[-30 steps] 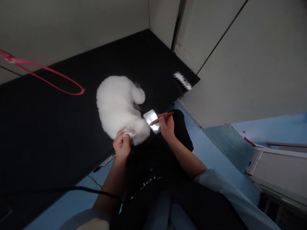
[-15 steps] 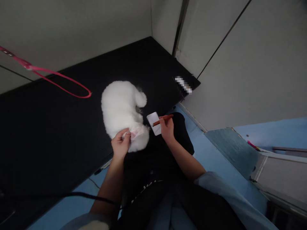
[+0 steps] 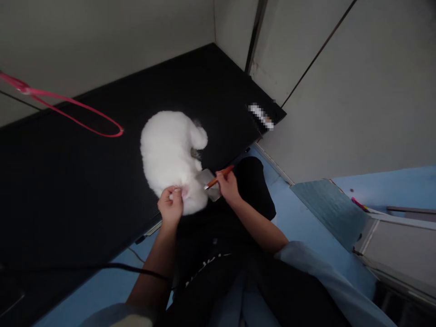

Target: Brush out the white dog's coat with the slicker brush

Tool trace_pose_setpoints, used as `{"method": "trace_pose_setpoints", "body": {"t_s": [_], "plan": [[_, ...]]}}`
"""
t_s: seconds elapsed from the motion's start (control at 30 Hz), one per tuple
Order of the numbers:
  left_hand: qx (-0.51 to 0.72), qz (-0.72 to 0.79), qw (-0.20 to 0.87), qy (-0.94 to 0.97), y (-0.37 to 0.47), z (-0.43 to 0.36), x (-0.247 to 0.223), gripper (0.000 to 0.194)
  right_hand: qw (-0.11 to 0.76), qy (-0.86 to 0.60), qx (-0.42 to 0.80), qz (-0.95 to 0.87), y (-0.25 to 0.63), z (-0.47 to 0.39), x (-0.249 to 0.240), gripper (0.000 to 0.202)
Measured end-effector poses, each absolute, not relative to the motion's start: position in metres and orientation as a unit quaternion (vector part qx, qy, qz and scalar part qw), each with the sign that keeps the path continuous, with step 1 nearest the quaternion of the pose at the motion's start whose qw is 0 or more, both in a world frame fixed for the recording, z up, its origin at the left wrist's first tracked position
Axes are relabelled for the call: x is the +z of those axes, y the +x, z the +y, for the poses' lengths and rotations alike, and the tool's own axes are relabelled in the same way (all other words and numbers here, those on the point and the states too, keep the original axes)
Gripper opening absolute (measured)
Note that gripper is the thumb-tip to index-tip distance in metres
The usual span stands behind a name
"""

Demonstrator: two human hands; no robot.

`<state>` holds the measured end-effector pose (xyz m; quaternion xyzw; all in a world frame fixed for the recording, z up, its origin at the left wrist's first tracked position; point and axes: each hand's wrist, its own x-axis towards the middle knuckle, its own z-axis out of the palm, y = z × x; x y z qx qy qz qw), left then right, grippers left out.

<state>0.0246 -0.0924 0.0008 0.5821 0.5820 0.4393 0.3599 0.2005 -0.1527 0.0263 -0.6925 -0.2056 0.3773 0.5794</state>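
On counter [image 3: 85, 181], white animal's [image 3: 166, 145] apparent ear [image 3: 185, 191] pinched in left grip [image 3: 171, 207]; orange tool [image 3: 220, 175] pinched in right grip [image 3: 228, 187], tip now brought closer to fur, pale plate [image 3: 214, 193] shifted alongside.

Place: looks like a pet grooming room
Tabletop [image 3: 85, 168]: black and ribbed, a curled white furry animal [image 3: 166, 150] on it
Loop [image 3: 85, 111]: pink, hanging over the tabletop, left of the animal
Walls [image 3: 357, 91]: plain grey panels with dark seams, beyond the tabletop
Floor [image 3: 289, 200]: blue, below the tabletop
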Motion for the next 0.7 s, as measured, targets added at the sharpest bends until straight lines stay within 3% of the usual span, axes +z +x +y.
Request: {"method": "trace_pose_setpoints", "body": {"t_s": [0.4, 0.5, 0.6, 0.7], "plan": [[0.39, 0.567, 0.435, 0.581, 0.001, -0.097, 0.001, 0.036, 0.592, -0.665, 0.377, -0.256, 0.2, -0.147, 0.025, 0.02], [0.33, 0.571, 0.446, 0.605, -0.006, -0.089, 0.005, 0.038, 0.568, -0.685, 0.392, -0.233, 0.205, -0.143, 0.025, 0.016], [0.263, 0.564, 0.474, 0.623, -0.01, -0.082, 0.012, 0.039, 0.609, -0.677, 0.344, -0.228, 0.207, -0.141, 0.025, 0.016], [0.254, 0.55, 0.485, 0.63, -0.008, -0.08, 0.021, 0.036, 0.588, -0.65, 0.401, -0.266, 0.205, -0.139, 0.025, 0.015]]}}
